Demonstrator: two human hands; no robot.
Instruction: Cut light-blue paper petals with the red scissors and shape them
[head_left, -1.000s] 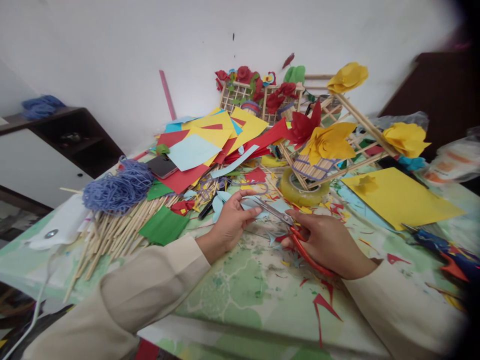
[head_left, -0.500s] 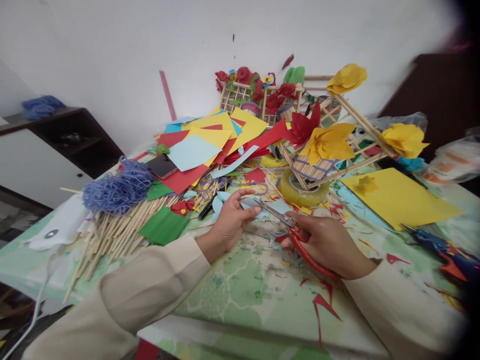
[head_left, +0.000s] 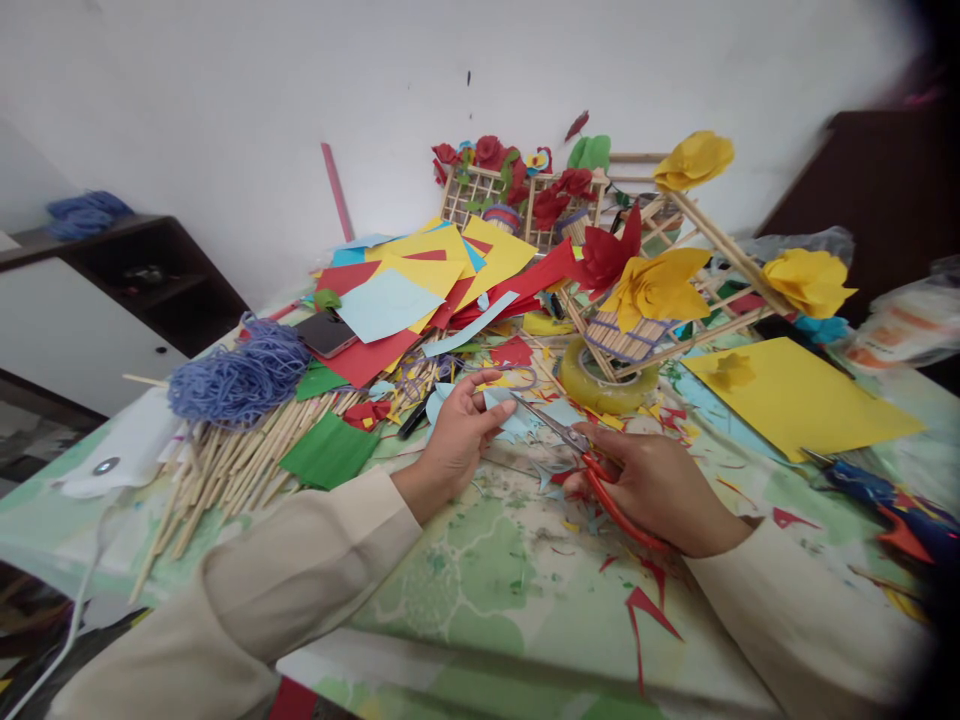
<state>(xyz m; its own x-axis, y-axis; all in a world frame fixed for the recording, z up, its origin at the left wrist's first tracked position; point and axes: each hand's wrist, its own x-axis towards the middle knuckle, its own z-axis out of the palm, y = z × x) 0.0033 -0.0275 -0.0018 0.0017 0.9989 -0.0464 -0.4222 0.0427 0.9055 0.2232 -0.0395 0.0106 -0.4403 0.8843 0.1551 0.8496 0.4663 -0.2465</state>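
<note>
My left hand [head_left: 459,437] pinches a small piece of light blue paper [head_left: 498,402] between thumb and fingers. From the right, my right hand [head_left: 651,487] grips a pair of scissors [head_left: 609,500] by its red handles. The metal blades point left, and their tips are close beside the blue paper and my left thumb. Whether the tips touch the paper I cannot tell. Blue paper scraps [head_left: 551,470] lie on the table below the blades. Behind my left hand is another curved light blue piece [head_left: 437,402], partly hidden by the fingers.
Purple yarn [head_left: 238,372] rests on a bundle of sticks [head_left: 225,465] at left. Coloured paper sheets [head_left: 394,300] are piled at the back. A stick frame with yellow flowers [head_left: 660,285] leans on a tape roll [head_left: 574,370]. A blue glue gun [head_left: 877,490] lies at right.
My left fingers have shifted slightly, and the blue paper between them sits at a different angle, showing more of its surface. The scissors stay in nearly the same place.
</note>
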